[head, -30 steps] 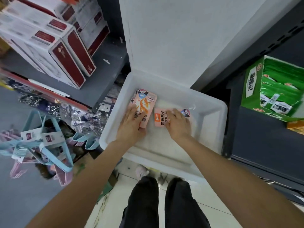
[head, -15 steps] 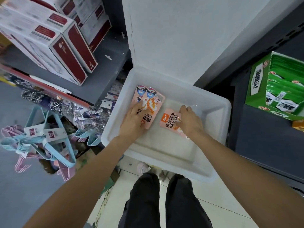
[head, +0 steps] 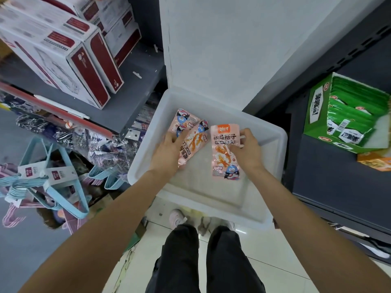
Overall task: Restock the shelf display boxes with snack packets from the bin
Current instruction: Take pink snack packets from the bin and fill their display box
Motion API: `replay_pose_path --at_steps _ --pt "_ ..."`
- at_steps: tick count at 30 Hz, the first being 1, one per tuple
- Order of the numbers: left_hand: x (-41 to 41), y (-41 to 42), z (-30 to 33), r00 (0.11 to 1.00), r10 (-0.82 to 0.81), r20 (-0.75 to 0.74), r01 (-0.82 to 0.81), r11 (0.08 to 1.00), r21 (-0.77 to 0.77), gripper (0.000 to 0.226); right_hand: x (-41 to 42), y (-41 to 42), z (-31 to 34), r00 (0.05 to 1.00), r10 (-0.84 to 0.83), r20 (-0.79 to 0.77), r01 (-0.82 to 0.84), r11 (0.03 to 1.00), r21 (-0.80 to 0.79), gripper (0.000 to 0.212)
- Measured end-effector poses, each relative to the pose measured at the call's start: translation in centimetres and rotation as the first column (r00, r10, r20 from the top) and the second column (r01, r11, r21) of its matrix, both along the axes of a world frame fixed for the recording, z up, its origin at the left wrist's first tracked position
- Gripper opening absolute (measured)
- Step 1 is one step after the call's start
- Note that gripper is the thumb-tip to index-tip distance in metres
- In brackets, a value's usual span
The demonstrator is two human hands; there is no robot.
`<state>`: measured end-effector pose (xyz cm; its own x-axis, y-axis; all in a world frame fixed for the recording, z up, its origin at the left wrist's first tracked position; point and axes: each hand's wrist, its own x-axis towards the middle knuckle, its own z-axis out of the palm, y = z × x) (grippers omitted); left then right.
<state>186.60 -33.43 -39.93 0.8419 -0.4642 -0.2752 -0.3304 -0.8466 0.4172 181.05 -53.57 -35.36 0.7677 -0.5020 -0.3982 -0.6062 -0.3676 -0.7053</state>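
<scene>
Over the white bin (head: 273,166), my left hand (head: 167,153) gripped two pink packets (head: 191,136) at ten o'clock — my right hand (head: 246,149) pinched a third packet (head: 225,153) beside them.

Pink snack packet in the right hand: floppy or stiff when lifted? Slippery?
Probably floppy: the pink snack packet hangs from the right hand, which pinches one edge, and its film looks crinkled. Likely light, since a pinch carries it. Glossy film may be slippery, so grip a seam.

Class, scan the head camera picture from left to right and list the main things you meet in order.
blue hangers → red-and-white boxes → left hand → right hand → green display box
</scene>
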Motion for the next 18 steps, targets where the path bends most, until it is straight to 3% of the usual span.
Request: replay_pose_path --at_steps 3,6,8,12,18 --pt "0.3 -0.4 1.5 0.991 0.118 -0.061 -0.126 0.978 -0.165 0.069 -0.3 -0.1 0.8 0.998 -0.022 0.058 0.022 1.000 -0.002 0.023" --pt "0.8 -1.4 3.6 0.975 0.174 0.142 -0.137 0.961 -0.240 0.026 -0.5 -0.1 2.0 0.996 0.003 0.088 -0.003 1.000 0.003 0.024" --pt "1.1 -2.1 5.3 0.960 0.185 0.212 -0.120 0.951 -0.284 0.012 -0.7 -0.3 3.2 0.989 0.060 0.132 -0.060 0.998 -0.006 0.030" --pt "1.2 -4.4 9.0 0.965 0.177 0.191 -0.086 0.909 -0.408 0.010 -1.7 -1.7 6.3 0.960 0.135 0.246 -0.112 0.988 -0.106 0.047" --pt "-1.7 -11.0 14.9 0.966 0.108 0.233 0.040 0.833 -0.552 0.013 -5.2 -8.1 11.3 0.903 0.142 0.405 -0.034 0.964 -0.263 0.020"
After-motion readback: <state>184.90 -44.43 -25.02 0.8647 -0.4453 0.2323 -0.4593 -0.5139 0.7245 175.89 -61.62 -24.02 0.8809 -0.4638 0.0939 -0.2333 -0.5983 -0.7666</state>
